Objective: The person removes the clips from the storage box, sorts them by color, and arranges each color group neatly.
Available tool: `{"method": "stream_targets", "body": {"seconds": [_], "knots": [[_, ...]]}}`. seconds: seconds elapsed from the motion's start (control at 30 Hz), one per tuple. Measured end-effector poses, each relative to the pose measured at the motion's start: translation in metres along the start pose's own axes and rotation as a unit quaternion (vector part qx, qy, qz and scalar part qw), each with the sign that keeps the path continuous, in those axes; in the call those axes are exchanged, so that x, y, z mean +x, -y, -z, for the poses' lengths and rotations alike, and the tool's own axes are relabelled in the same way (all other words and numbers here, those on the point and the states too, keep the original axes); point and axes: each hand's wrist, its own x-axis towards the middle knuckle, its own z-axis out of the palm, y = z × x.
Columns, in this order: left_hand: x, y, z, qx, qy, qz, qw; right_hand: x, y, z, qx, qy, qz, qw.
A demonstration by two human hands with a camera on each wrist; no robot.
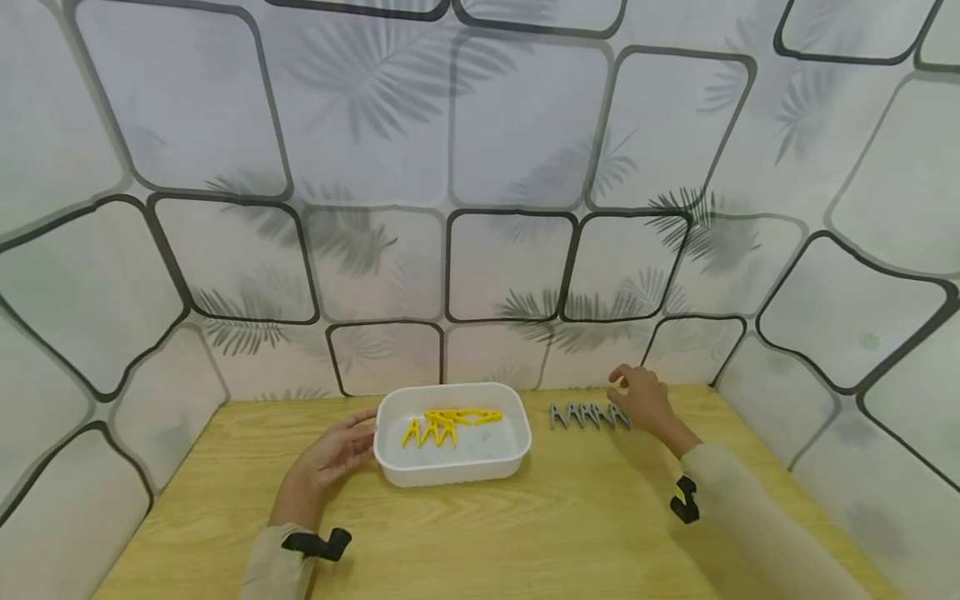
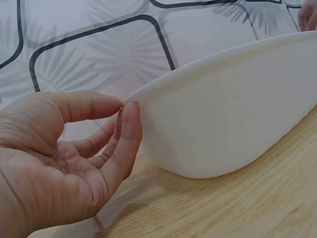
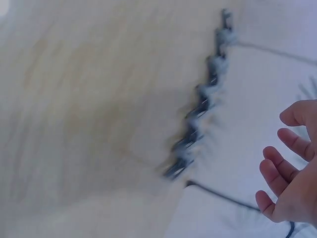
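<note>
L hand (image 1: 337, 452) pinches white tub's (image 1: 453, 477) L rim btwn thumb & fingertips; tub sits on far part of bench (image 1: 450, 533), w/ yellow clips (image 1: 442, 415) inside. R hand (image 1: 642, 397) is loosely curled, holds nothing, nr R end of gray clips (image 1: 598, 416), in a row R of tub, nr far wall (image 1: 517, 125).

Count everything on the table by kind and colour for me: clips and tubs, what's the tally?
Yellow clips: at least 5, some overlapping
Grey clips: at least 5, crowded together
White tub: 1
Total: at least 11
</note>
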Motion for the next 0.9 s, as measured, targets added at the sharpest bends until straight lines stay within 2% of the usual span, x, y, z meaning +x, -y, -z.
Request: {"method": "stream_targets", "body": {"seconds": [0.27,0.5,0.67,0.9], "knots": [[-0.001,-0.002,0.000,0.004,-0.003,0.004,1.0000,0.020,0.061,-0.002,0.058,-0.018,0.067,0.996],[-0.001,-0.004,-0.001,0.006,-0.011,0.004,0.9999,0.028,0.109,-0.019,0.124,0.003,0.127,0.984],[0.000,-0.005,-0.001,-0.002,-0.011,0.005,0.9999,0.031,0.141,-0.036,0.128,0.025,0.143,0.981],[0.000,-0.002,-0.001,0.015,-0.013,0.003,0.9998,0.026,0.175,-0.063,0.110,0.052,0.153,0.981]]}}
